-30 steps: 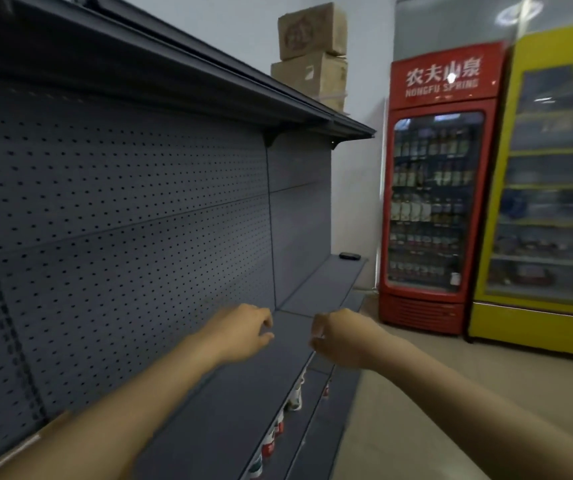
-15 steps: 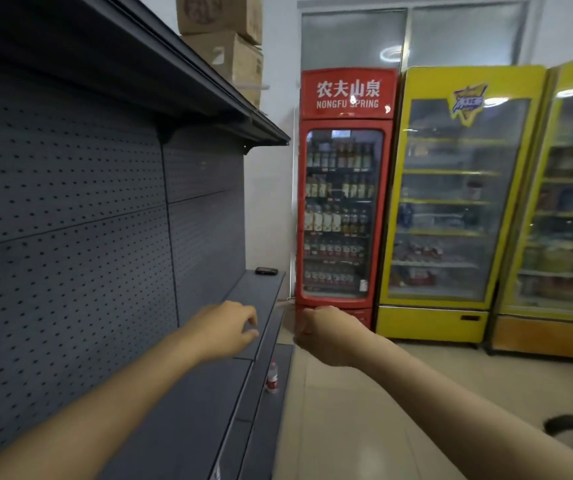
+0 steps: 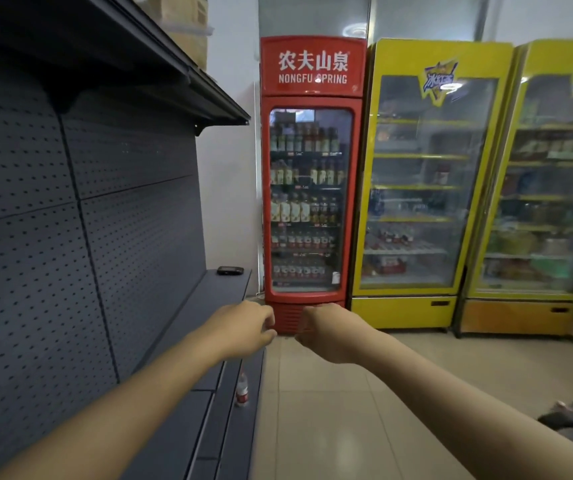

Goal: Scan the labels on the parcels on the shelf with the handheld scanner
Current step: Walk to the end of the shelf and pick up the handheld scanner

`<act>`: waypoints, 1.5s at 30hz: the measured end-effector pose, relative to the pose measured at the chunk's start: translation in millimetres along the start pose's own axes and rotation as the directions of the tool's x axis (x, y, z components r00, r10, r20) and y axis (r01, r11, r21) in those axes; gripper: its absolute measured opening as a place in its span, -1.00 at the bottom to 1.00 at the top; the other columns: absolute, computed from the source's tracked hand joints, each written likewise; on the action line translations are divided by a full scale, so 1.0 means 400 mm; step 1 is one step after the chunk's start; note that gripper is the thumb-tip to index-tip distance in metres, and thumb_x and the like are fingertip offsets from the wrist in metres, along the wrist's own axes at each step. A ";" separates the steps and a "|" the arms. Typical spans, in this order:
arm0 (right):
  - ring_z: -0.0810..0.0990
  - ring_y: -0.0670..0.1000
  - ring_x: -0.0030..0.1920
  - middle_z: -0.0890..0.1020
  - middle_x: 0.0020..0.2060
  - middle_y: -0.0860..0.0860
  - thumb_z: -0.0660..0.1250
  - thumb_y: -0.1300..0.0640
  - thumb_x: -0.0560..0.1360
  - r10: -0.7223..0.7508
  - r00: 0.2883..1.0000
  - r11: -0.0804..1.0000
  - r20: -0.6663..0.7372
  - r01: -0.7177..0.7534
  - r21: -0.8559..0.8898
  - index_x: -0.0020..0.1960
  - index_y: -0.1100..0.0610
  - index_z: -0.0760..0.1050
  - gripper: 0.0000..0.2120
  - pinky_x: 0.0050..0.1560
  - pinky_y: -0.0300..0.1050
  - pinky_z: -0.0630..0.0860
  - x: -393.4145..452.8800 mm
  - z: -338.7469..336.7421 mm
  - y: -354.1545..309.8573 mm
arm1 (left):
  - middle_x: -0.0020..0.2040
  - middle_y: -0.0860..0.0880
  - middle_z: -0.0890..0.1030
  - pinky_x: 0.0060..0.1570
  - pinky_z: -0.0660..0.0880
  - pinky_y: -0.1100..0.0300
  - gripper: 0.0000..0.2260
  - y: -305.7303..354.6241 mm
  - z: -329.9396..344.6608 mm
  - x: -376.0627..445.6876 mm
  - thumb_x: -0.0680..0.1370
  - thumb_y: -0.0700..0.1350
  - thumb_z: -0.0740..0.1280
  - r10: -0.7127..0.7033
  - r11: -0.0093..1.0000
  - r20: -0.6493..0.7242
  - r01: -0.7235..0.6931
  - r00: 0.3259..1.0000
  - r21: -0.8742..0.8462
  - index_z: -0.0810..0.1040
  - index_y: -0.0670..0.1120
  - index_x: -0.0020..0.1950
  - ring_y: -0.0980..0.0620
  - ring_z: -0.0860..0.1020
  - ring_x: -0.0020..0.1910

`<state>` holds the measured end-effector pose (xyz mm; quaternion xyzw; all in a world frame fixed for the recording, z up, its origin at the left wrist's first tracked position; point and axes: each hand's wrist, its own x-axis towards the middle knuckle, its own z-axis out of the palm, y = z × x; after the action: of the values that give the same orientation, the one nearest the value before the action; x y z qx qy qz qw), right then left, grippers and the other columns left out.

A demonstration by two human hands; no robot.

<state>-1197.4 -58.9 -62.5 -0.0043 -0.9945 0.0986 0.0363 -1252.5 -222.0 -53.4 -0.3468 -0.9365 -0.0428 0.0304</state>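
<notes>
Both hands, left hand point(image 3: 243, 327) and right hand point(image 3: 326, 332), are held loosely curled and empty beside the shelf's point(image 3: 209, 306) front edge, while the view has been swung rightward, so the small dark device point(image 3: 230, 270), possibly the scanner, at the far end is approached.

Three drink fridges point(image 3: 311, 174), two cardboard boxes point(image 3: 188, 26), one bottle point(image 3: 242, 393).
</notes>
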 end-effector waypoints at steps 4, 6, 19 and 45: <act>0.59 0.05 -0.12 0.64 -0.04 0.05 0.26 0.04 0.57 0.009 1.000 1.000 -0.011 -0.009 0.005 0.11 0.12 0.55 -0.79 -0.13 -0.13 0.54 0.124 -0.028 0.097 | 0.13 0.00 0.56 -0.03 0.46 0.17 -0.74 -0.007 -0.002 0.171 0.60 0.05 0.21 0.012 1.000 0.008 -0.012 1.000 0.004 0.50 -0.01 0.22 0.03 0.54 0.03; 0.57 0.09 -0.10 0.61 -0.08 0.06 0.24 0.06 0.58 0.007 1.000 1.000 0.010 -0.007 -0.007 0.10 0.15 0.55 -0.79 -0.17 -0.14 0.44 0.176 -0.054 0.140 | 0.13 0.00 0.56 -0.05 0.44 0.18 -0.75 -0.012 -0.014 0.250 0.60 0.05 0.21 0.011 1.000 -0.002 -0.011 1.000 0.012 0.50 -0.01 0.21 0.02 0.54 0.03; 0.54 0.03 -0.14 0.64 0.06 0.08 0.25 0.04 0.60 0.018 1.000 1.000 -0.005 -0.018 -0.017 0.22 0.14 0.51 -0.74 -0.21 -0.21 0.41 0.522 -0.044 0.316 | 0.15 0.01 0.56 -0.05 0.43 0.20 -0.73 -0.126 0.031 0.595 0.60 0.05 0.21 -0.017 1.000 -0.008 0.017 1.000 -0.017 0.48 -0.03 0.24 0.03 0.54 0.05; 0.59 0.10 0.10 0.61 0.16 0.09 0.19 0.01 0.61 0.044 0.999 0.999 0.015 -0.044 -0.007 0.26 0.11 0.50 -0.70 0.08 -0.02 0.55 1.359 0.020 0.516 | 0.12 0.02 0.55 -0.16 0.37 0.22 -0.72 -0.542 0.131 1.395 0.60 0.07 0.21 0.036 0.998 0.061 -0.033 0.998 -0.044 0.47 -0.01 0.24 0.07 0.50 -0.05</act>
<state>-1740.0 150.4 -72.1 -0.0255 -0.9947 0.0959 0.0264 -1818.0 -19.6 -70.2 -0.3646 -0.9297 -0.0519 -0.0052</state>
